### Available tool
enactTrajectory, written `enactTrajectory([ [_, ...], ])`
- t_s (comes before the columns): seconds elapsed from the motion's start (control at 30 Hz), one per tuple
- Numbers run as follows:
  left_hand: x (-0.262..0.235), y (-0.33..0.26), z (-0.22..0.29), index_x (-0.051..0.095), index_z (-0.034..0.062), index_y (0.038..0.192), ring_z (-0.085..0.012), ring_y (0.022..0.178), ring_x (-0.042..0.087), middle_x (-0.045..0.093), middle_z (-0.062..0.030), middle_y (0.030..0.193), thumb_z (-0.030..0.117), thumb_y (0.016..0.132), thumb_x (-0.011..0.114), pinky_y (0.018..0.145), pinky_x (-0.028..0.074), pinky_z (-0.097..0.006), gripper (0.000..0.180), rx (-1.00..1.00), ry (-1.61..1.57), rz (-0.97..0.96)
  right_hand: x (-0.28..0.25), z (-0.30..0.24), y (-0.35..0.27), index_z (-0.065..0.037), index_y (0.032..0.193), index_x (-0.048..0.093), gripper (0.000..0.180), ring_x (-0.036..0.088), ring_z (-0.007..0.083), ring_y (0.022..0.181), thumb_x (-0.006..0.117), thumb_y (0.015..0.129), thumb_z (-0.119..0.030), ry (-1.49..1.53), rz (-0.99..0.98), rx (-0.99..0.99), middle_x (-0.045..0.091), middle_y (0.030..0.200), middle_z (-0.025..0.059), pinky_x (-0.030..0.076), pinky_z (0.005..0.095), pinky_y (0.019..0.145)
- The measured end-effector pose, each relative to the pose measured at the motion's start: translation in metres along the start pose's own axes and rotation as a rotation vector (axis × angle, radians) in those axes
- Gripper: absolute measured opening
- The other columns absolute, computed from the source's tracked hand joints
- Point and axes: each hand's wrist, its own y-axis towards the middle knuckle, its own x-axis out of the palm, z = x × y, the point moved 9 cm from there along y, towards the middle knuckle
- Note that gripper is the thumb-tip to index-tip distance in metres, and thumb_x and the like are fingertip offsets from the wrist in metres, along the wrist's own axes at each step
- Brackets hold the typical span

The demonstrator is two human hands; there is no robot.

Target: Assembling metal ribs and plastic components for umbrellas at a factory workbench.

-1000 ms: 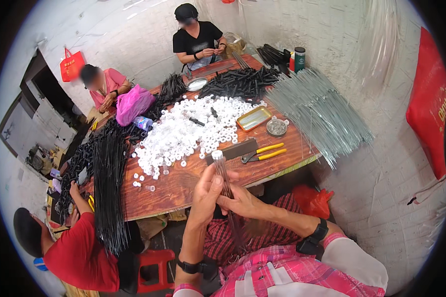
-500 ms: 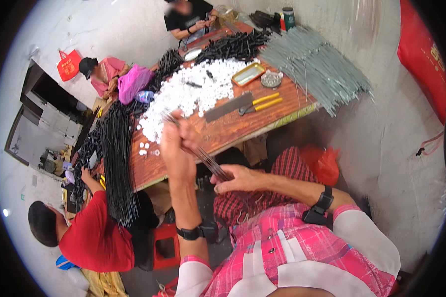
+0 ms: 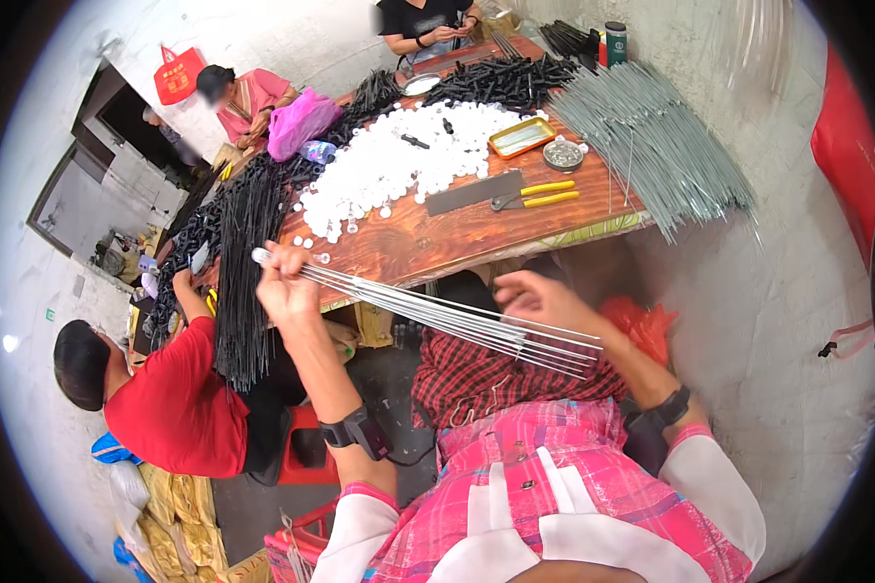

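My left hand (image 3: 290,290) is closed round one end of a bundle of thin metal rods (image 3: 428,311). A small white cap (image 3: 261,255) sticks out past its fingers at that end. The rods slant down to the right above my lap and fan apart toward their free ends. Close to those ends, my right hand (image 3: 549,303) is slightly blurred, with its fingers apart and nothing visible in them. Beyond the hands, a large pile of white plastic caps (image 3: 399,155) covers the middle of the wooden table (image 3: 389,248).
On the table lie a flat blade (image 3: 474,192), yellow-handled pliers (image 3: 540,196), a yellow tray (image 3: 522,138), a metal bowl (image 3: 563,154) and heaped grey rods (image 3: 656,146). Black rods (image 3: 243,291) hang over its left edge. A person in red (image 3: 180,408) sits at left; two others work farther back.
The rods, earlier upright between both hands, now lie slanted and fanned. My left hand has moved left and down, my right hand has let go and moved right. The view has shifted.
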Motion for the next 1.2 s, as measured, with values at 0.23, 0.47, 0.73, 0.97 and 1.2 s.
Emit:
enactTrajectory([
  [0.23,-0.128,-0.036,-0.083,0.046,-0.0024,0.099,-0.0221,0.072,0.051,0.049,-0.0083,0.078,0.022,0.101,0.042,0.076,0.05,-0.036,0.025,-0.172,0.042,0.237,-0.008,-0.161,-0.025,-0.003,0.114,0.059,0.053,0.063,0.02,0.083,0.084,0.073,-0.026,-0.273,0.235,-0.694,0.062,0.104,0.0102,0.052,0.0319,0.074],
  [0.47,-0.173,-0.204,-0.209,0.059,0.0008,0.106,-0.0287,0.101,0.065,0.067,-0.0163,0.102,0.028,0.1,0.049,0.093,0.052,-0.041,0.029,-1.115,0.466,0.364,-0.028,-0.17,-0.011,-0.004,0.069,0.059,0.026,0.056,0.0183,0.062,0.078,0.078,-0.02,-0.312,0.24,-0.483,0.06,0.071,0.008,0.042,0.0333,0.057],
  [0.73,-0.039,-0.107,-0.201,0.055,-0.0003,0.111,-0.0166,0.102,0.059,0.062,-0.0104,0.111,0.026,0.096,0.059,0.09,0.046,-0.029,0.031,-0.443,1.249,-0.366,-0.023,-0.104,0.03,0.0,0.079,0.065,0.042,0.059,0.035,0.057,0.076,0.077,-0.041,-0.604,0.239,-0.252,0.058,0.06,0.0168,0.046,0.0412,0.055],
  [0.97,0.025,-0.075,-0.206,0.051,-0.0052,0.123,-0.0209,0.109,0.057,0.06,-0.0132,0.114,0.013,0.089,0.054,0.1,0.041,-0.035,0.039,-0.301,0.98,-0.426,-0.031,-0.119,0.046,-0.002,0.072,0.065,0.052,0.064,0.0343,0.063,0.072,0.078,-0.052,-0.602,0.417,-0.22,0.063,0.065,0.0159,0.049,0.0428,0.057],
  [1.2,0.025,-0.079,-0.206,0.051,-0.0017,0.114,-0.0146,0.102,0.057,0.06,-0.0086,0.106,0.003,0.09,0.059,0.091,0.046,-0.029,0.026,-0.221,1.125,-0.308,-0.009,-0.104,0.047,-0.003,0.079,0.064,0.047,0.066,0.0341,0.068,0.073,0.077,-0.049,-0.733,0.431,-0.294,0.065,0.072,0.0158,0.051,0.0436,0.058],
])
